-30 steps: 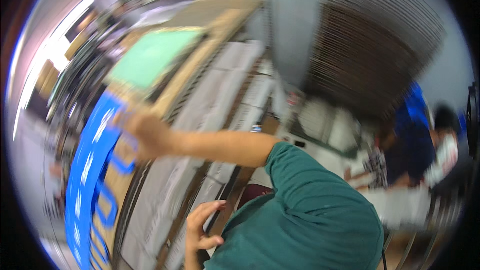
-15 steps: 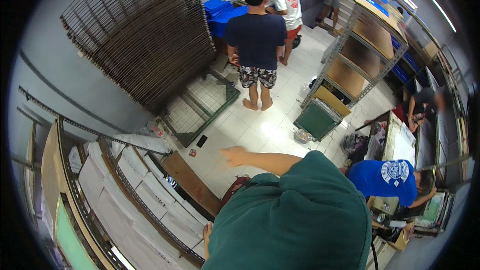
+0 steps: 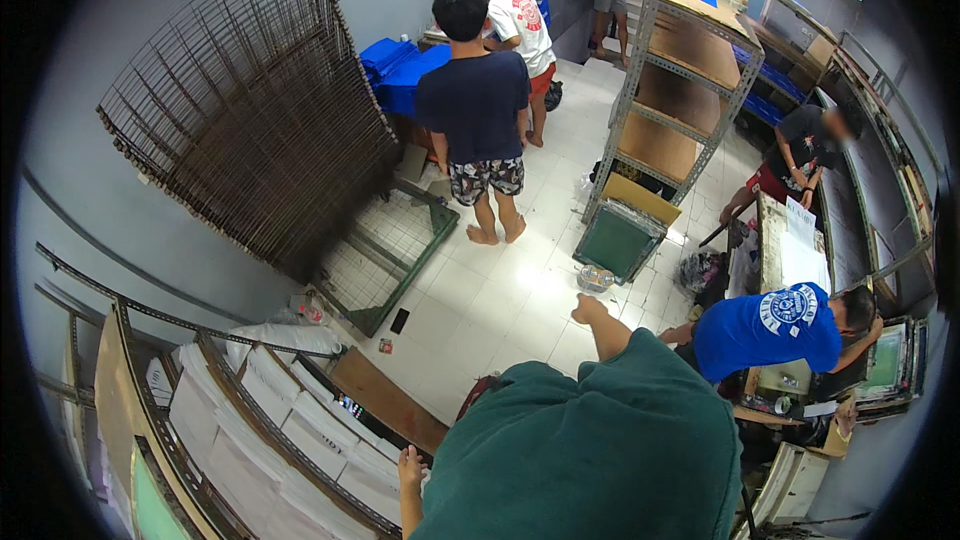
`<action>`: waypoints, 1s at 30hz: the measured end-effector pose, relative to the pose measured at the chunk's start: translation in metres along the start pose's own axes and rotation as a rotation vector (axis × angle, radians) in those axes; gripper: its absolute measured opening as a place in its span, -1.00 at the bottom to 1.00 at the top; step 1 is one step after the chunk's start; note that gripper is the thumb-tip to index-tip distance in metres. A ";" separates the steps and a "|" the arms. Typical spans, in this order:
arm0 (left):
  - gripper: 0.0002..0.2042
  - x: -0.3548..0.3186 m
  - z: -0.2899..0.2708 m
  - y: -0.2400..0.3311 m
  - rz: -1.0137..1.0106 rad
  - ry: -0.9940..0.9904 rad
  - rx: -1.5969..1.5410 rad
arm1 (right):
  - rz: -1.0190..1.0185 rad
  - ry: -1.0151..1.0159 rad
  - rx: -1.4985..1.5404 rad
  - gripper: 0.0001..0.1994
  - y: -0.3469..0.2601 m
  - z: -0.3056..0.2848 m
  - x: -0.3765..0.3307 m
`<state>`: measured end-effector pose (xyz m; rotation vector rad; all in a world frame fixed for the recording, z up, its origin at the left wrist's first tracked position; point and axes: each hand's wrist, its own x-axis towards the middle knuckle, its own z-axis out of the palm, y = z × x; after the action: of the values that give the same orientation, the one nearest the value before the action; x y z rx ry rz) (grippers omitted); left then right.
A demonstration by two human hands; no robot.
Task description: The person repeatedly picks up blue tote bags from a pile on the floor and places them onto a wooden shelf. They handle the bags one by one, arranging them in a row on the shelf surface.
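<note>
My right hand [image 3: 586,311] is held out in the air in front of my green shirt [image 3: 590,440]. Its fingers look bunched together, and nothing shows in them. Beyond it on the floor are a clear plastic container [image 3: 595,278] and a green-faced framed screen [image 3: 618,242], neither touched. Low on my left side, my left hand [image 3: 410,464] is beside a rack loaded with stacks of white paper [image 3: 365,470]. Its fingertips appear apart with nothing between them; whether they touch the rack is unclear.
A wire drying rack [image 3: 260,110] stands at the back left. A phone [image 3: 400,321] lies on the tiled floor. A metal shelf unit [image 3: 690,90] stands right of centre. A person in dark clothes [image 3: 472,105] stands ahead; another in blue [image 3: 770,330] bends over a bench at right.
My right arm has swung from pointing left to reaching forward and right. My left hand has come up further into view. The view has shifted slightly.
</note>
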<state>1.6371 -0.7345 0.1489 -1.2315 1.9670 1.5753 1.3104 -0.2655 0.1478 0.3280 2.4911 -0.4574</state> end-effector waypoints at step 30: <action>-0.37 0.058 0.013 -0.139 0.034 0.082 0.159 | -0.242 -0.082 -0.143 -0.42 -0.096 0.009 0.003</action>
<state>1.7098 -0.7488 0.0171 -1.2222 2.1285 1.3736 1.2807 -0.3562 0.1627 -0.0484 2.4761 -0.3777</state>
